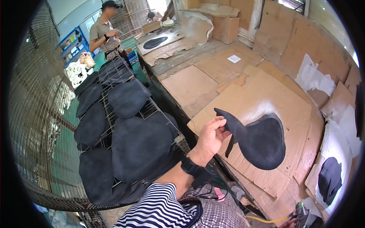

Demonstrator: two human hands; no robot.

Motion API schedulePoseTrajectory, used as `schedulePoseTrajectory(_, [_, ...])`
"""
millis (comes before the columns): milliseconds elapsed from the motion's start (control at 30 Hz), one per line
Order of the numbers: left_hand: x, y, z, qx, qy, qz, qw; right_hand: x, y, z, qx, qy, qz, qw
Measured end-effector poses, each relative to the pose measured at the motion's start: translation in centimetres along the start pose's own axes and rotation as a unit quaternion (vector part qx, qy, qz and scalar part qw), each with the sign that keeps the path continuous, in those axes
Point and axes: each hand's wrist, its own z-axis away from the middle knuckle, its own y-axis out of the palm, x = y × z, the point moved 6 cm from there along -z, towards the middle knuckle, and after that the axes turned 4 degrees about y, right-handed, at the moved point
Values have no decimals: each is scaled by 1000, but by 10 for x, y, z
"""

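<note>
My left hand, with a dark band at its wrist, pinches a thin, curled black sheet by its edge between thumb and fingers. Under and beside it a rounded black piece with a greyish upper rim lies on a cardboard sheet. Where the two black shapes meet, I cannot tell whether they are joined or only overlap. The material looks like soft leather or felt. My right hand is out of view. A spray-gun-like tool with a yellow hose shows at the lower right.
Several black pieces cover a wire rack on my left. Tall wire mesh stands beyond it. Cardboard walls back the bench. Another black piece lies at its far end, near a standing person.
</note>
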Motion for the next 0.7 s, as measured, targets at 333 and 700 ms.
schedulePoseTrajectory(333, [-14,-3,2,-9,17,-44,999,-32,5,-10,105,-22,21,994])
schedulePoseTrajectory(700, [3,2,-5,-21,-21,-68,997,-22,-1,5,75,-50,-38,995])
